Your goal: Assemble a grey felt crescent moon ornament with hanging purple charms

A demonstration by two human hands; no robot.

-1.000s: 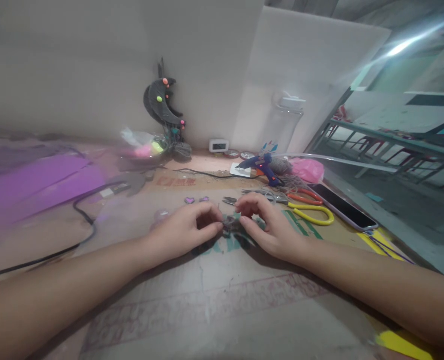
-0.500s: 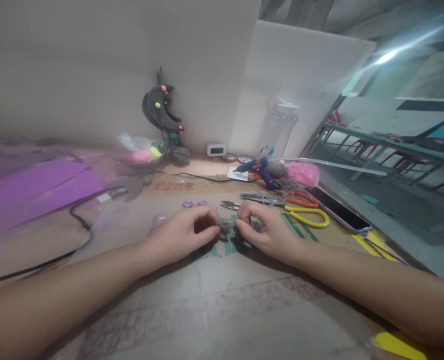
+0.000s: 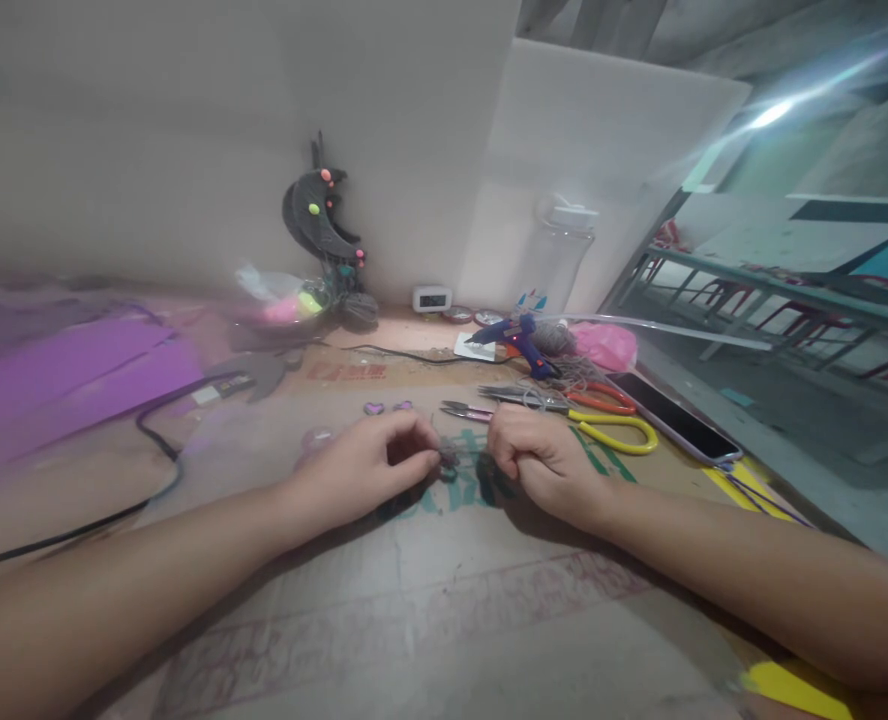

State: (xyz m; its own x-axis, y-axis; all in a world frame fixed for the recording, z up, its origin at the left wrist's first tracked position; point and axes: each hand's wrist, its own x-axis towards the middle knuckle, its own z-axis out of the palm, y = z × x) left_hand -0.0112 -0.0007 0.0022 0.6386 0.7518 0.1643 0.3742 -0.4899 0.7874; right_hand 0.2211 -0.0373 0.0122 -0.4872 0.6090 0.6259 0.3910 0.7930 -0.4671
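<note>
Left hand (image 3: 365,462) beside illegible green print (image 3: 435,499)

A lamp (image 3: 774,113) flares at two o'clock, its cool white streak slanting across the corner, while the wall (image 3: 151,130) at ten o'clock sits in gray dimness. Soft shadows pool on the counter (image 3: 444,620) beneath the hands (image 3: 365,462). Edge distortion smears the purple sheet (image 3: 114,360) at nine o'clock; red stools (image 3: 804,318) at three look hazy, and blur swallows the small gray piece (image 3: 449,462) between the hands.
</note>
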